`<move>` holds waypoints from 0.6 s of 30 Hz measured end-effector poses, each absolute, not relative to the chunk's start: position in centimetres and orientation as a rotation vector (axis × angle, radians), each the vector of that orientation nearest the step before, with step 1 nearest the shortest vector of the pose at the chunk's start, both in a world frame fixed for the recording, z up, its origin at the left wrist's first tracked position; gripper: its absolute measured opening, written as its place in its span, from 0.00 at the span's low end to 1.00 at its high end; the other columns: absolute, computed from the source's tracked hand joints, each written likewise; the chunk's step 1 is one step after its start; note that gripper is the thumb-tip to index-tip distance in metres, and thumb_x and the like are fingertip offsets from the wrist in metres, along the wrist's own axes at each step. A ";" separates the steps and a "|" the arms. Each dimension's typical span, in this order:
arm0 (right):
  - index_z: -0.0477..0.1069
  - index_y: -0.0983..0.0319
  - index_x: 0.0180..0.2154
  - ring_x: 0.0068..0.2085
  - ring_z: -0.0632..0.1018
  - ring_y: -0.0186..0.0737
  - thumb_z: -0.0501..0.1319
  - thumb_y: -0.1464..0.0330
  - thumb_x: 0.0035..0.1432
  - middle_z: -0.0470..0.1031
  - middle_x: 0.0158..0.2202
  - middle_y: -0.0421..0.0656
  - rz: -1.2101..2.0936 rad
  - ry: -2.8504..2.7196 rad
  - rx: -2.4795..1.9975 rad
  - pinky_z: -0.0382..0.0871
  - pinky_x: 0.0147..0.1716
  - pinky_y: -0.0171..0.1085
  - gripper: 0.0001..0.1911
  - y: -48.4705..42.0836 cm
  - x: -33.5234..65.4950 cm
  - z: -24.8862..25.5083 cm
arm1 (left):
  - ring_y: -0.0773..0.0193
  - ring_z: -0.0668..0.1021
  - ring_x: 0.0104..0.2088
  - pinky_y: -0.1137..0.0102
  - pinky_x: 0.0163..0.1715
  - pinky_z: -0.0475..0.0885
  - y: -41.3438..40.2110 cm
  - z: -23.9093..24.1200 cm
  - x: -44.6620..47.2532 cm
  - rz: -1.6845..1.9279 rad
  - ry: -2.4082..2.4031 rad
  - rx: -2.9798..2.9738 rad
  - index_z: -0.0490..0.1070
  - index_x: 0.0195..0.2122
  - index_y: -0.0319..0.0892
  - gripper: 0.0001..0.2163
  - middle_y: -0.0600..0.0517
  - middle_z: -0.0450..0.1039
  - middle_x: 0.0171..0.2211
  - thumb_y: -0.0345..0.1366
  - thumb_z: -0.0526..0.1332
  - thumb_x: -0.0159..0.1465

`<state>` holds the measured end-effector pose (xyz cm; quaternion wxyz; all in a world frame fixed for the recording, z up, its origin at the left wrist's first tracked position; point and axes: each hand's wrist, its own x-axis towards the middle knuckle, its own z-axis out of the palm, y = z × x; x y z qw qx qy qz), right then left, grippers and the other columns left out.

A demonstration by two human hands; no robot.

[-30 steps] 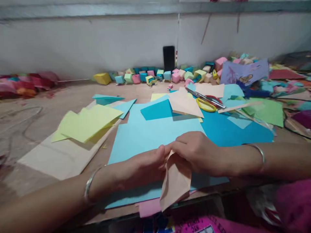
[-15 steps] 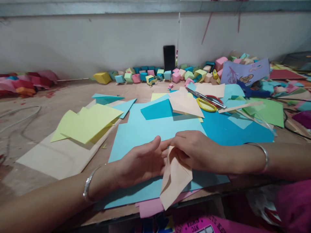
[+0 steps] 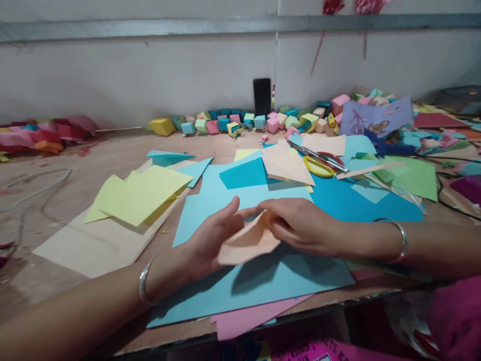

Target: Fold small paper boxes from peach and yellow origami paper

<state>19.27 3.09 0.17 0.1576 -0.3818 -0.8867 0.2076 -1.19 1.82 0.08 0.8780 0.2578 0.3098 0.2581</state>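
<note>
A folded peach paper piece (image 3: 248,242) is lifted above the large light-blue sheet (image 3: 263,281) near the table's front edge. My right hand (image 3: 300,225) pinches its right end, fingers closed on it. My left hand (image 3: 210,240) is under and beside its left part, fingers stretched out and touching the paper. Each wrist carries a silver bangle.
Yellow-green sheets (image 3: 139,193) lie to the left on a beige sheet (image 3: 93,245). Scissors with yellow and red handles (image 3: 319,160) rest behind, among blue, peach and green papers. A row of small paper cubes (image 3: 233,123) and a black phone (image 3: 262,96) stand by the wall.
The peach paper hung pointing down off the table edge; now it is swung up and lies nearly level between my hands. My left fingers have opened out.
</note>
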 end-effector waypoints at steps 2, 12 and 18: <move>0.70 0.63 0.46 0.33 0.72 0.35 0.50 0.74 0.59 0.77 0.37 0.44 0.691 -2.451 -1.100 0.59 0.30 0.33 0.16 3.4 19.3 0.3 | 0.59 0.81 0.41 0.67 0.45 0.74 2.2 -0.1 -1.3 0.630 0.683 0.520 0.73 0.49 0.36 0.20 0.44 0.79 0.42 0.48 0.58 0.65; 0.74 0.65 0.36 0.26 0.67 0.30 0.49 0.70 0.63 0.73 0.26 0.40 0.765 -2.307 -1.143 0.54 0.27 0.33 0.15 3.9 19.2 0.8 | 0.61 0.80 0.40 0.68 0.47 0.72 1.9 -1.0 -1.5 0.770 0.797 0.880 0.78 0.34 0.36 0.11 0.46 0.80 0.36 0.22 0.65 0.49; 0.74 0.64 0.33 0.23 0.65 0.30 0.49 0.71 0.63 0.70 0.22 0.38 0.708 -2.329 -1.153 0.51 0.26 0.34 0.15 4.1 19.1 0.7 | 0.64 0.74 0.35 0.71 0.32 0.67 1.8 -0.9 -1.4 0.816 0.913 1.159 0.74 0.44 0.40 0.15 0.47 0.76 0.39 0.37 0.69 0.56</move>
